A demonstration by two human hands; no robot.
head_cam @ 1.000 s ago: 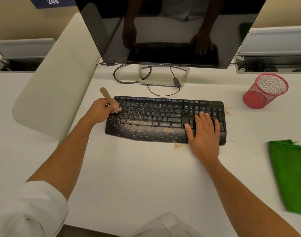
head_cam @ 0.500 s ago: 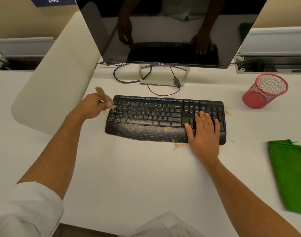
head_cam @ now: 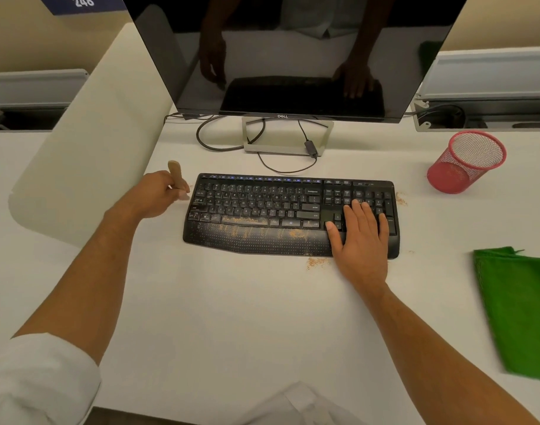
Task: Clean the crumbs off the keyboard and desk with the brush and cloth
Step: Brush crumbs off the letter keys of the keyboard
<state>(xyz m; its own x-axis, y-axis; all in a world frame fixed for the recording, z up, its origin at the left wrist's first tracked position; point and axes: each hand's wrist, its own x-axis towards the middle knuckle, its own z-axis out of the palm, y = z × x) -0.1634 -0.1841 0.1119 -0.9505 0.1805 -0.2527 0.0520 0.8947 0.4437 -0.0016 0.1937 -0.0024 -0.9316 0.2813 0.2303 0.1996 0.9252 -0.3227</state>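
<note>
Tan crumbs (head_cam: 256, 230) are lying along the keyboard (head_cam: 290, 207) and desk (head_cam: 232, 317); left hand (head_cam: 153, 194) is gripping the brush (head_cam: 178, 179) beside it, right hand (head_cam: 362, 237) pressing flat, cloth (head_cam: 520, 308) untouched.

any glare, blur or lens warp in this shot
Head view: the dark monitor acts as a mirror, reflecting the person, both hands and the keyboard; the wide-angle lens bows the desk edges and divider outward; light is soft and warm, with faint shadows; the brush in the left hand looks slightly motion-blurred.
</note>
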